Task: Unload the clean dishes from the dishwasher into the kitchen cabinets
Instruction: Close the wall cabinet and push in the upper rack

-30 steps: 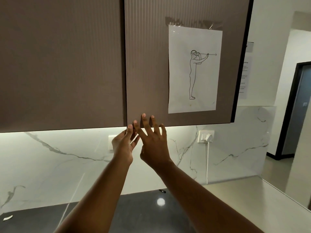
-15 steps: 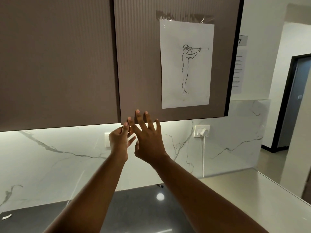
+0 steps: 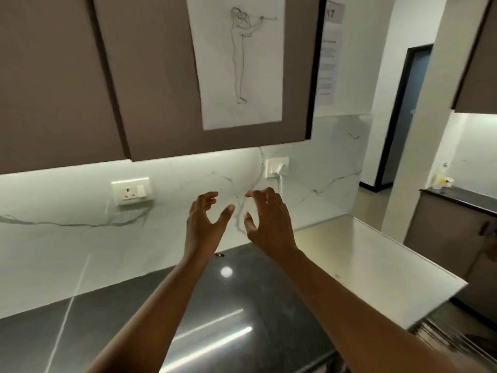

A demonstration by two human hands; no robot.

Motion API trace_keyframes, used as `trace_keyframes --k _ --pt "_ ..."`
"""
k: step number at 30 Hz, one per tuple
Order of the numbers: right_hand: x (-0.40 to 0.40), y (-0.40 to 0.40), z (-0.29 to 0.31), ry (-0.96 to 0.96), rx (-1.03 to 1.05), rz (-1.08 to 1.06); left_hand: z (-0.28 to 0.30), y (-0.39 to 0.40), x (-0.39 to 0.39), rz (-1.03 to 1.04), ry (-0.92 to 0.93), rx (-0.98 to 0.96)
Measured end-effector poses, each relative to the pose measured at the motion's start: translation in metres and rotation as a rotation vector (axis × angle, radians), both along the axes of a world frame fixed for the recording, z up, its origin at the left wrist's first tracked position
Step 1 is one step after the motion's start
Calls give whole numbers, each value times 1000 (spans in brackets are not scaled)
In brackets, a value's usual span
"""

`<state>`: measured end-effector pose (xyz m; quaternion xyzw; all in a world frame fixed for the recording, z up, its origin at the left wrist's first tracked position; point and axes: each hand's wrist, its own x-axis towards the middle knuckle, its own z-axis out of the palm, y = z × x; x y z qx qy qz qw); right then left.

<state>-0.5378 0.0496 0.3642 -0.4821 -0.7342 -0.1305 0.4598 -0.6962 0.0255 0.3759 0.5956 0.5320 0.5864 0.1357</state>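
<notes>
Brown cabinet door (image 3: pixel 161 76) carries a line-drawn figure sheet (image 3: pixel 236 60); the wall notice (image 3: pixel 326 65) blurs unreadable; left hand (image 3: pixel 201 224) and right hand (image 3: pixel 269 222) hover loosely curled, empty.

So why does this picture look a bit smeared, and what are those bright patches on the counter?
Head view: the right side is motion-blurred, worst around the dish rack; the wide lens bends the cabinet door; light under the cabinets washes the marble wall and leaves glare streaks on the dark counter. Both hands stay fairly sharp.
</notes>
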Motion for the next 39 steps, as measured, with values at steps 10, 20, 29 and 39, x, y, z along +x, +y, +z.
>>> trace_keyframes --k 10,20,29,39 --pt "154 -82 -100 215 -289 -190 -101 -35 127 -310 144 -217" --pt "289 -228 -195 405 -548 -366 -189 -142 251 -563 249 -490" --pt "386 -364 -233 439 -647 -491 -241 -251 347 -618 365 -658" --pt "474 -448 -269 371 -751 -546 -284 -314 430 -620 399 -780"
